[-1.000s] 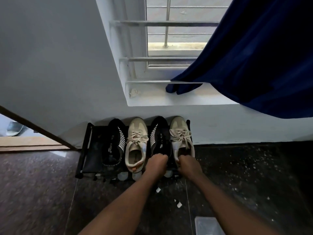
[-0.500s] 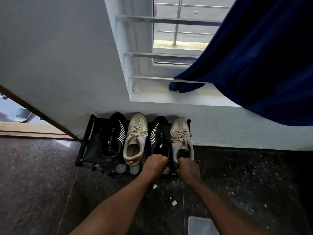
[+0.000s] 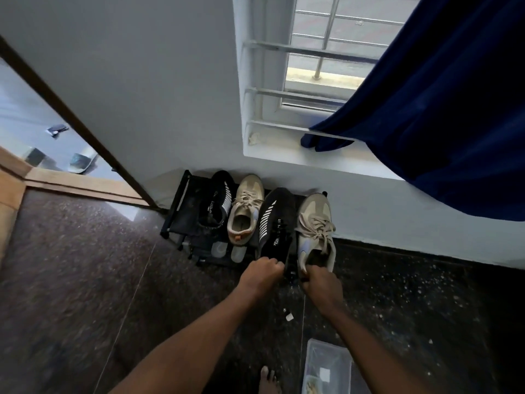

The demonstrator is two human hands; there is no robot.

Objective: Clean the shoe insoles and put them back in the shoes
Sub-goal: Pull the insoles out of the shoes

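Gripping each heel, left hand [image 3: 261, 275] holds the black knit sneaker [image 3: 274, 223], right hand [image 3: 318, 283] the beige sneaker [image 3: 315, 226], at the shoe rack's [image 3: 186, 214] right end. Both look light and soft, and the heel collars probably give the firmest hold.

Two shoes drawn out of the row

The left hand [image 3: 262, 275] and right hand [image 3: 319, 282] have pulled the right black shoe [image 3: 274, 226] and right beige shoe [image 3: 315, 223] back toward the person. Their heels now sit nearer than the heel of the left beige shoe [image 3: 245, 206], where a second ago all four stood level on the rack [image 3: 181, 211]. The pulled pair has also slanted, toes leaning left. The head has dropped and swung left, so more of the doorway [image 3: 42, 132] shows, the box [image 3: 326, 365] is in fuller view, and a bare foot [image 3: 268, 379] has come in at the bottom edge.
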